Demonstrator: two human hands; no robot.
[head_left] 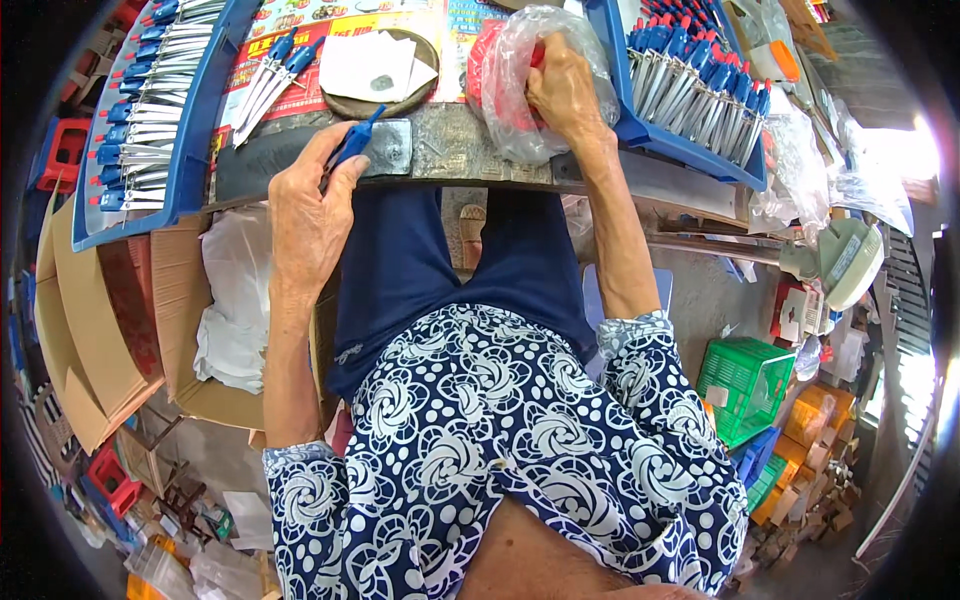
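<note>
My left hand (318, 195) is closed around a small blue plastic piece (352, 143) with a narrow tip pointing up and right, just over the near table edge. My right hand (568, 92) reaches into a clear plastic bag (520, 135) holding small red parts (492, 75). Its fingers are curled, their tips hidden among the bag and parts. Beyond my left hand, several slim silver tools with blue handles (283, 75) lie on a printed red and yellow sheet (268, 45). White paper pieces (372, 62) and a small dark piece rest on a round board (345, 108).
A blue tray (190, 185) on the left and another blue tray (690, 155) on the right hold many such blue-handled tools. A dark flat block (392, 150) lies at the table edge. Cardboard boxes (185, 330) stand lower left; a green crate (745, 385) stands lower right.
</note>
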